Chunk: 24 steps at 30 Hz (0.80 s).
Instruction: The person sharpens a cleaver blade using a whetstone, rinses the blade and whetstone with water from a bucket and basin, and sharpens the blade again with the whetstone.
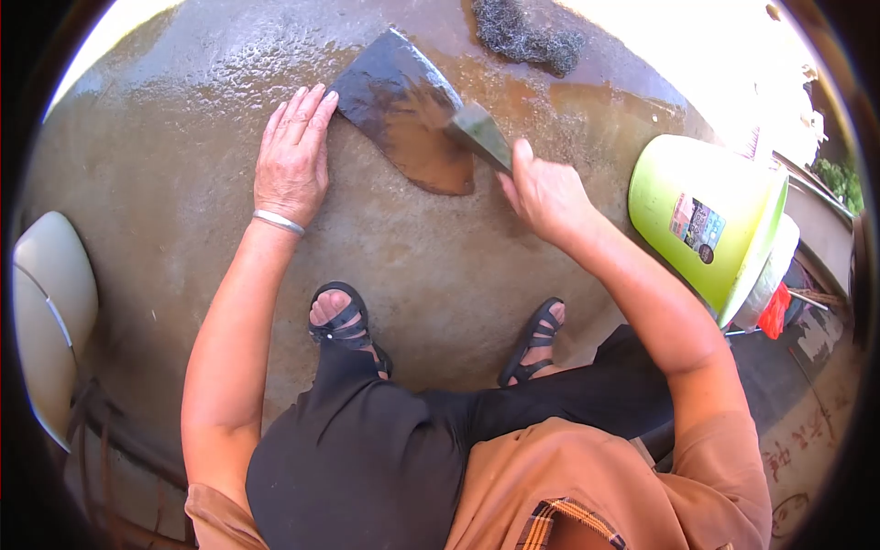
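A dark, wet, flat metal blade (394, 101), pointed at the top and smeared rusty brown toward its lower right, lies on the wet concrete floor. My left hand (291, 156) rests at its left corner, fingers stretched out and fingertips touching the edge. In my right hand (548, 192) is a flat grey-green block (483, 137), gripped at its lower end. The block's far end is over the right side of the blade, slightly blurred. Whether it touches the metal I cannot tell.
A tangled clump of dark wire mesh (527, 38) lies beyond the blade. At the right, a lime-green bucket (665, 179) is tipped over near a red plastic piece (775, 312). A pale rounded object (57, 312) stands at the far left. My sandalled feet (341, 312) are close below.
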### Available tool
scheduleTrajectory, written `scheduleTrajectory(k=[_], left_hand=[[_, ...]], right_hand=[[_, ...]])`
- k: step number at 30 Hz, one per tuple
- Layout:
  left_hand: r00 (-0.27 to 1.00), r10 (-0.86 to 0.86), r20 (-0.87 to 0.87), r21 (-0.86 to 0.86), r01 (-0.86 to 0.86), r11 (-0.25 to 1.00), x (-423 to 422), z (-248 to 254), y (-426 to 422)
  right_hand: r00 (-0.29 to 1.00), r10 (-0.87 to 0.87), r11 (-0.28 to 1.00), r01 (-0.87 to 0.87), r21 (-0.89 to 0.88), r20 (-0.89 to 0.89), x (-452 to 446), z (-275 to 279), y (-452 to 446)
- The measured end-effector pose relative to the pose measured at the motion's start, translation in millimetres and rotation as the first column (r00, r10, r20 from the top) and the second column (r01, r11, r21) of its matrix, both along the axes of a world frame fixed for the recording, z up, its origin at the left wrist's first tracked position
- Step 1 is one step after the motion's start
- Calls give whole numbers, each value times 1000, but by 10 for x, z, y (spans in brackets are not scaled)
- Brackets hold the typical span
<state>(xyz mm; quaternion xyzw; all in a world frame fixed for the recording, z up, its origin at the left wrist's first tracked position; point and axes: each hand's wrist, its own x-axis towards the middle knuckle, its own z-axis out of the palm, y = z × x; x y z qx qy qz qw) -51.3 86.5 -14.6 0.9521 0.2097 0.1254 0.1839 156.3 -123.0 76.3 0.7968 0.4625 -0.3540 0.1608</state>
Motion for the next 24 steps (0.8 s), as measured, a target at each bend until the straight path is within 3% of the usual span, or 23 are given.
scheduleTrajectory(k=[3, 6, 8, 12, 14, 21, 24], left_hand=[[999, -41, -14, -51, 40, 998, -13, 18, -21], [997, -65, -29, -35, 64, 997, -7, 11, -12], [997, -69, -15, 8, 69, 998, -15, -13, 18], [998, -52, -28, 5, 52, 999, -5, 14, 12], [999, -39, -25, -18, 39, 999, -6, 1, -17], [998, -59, 29, -4, 59, 998, 0, -21, -8], [998, -56, 29, 26, 55, 998, 22, -15, -16]], right_hand=[[999, 27, 999, -28, 25, 28, -132, 61, -278], [1000, -1, 996, -1, 86, 20, -70, 12, -59], [999, -11, 968, -3, 249, 52, 5, -165, 263], [998, 7, 958, -23, 287, 57, 14, -181, 309], [1000, -22, 1000, 22, 13, 16, -99, -50, -167], [1000, 5, 1000, -5, -10, 28, -65, 68, -263], [999, 2, 998, -4, 70, 37, -84, 46, -189]])
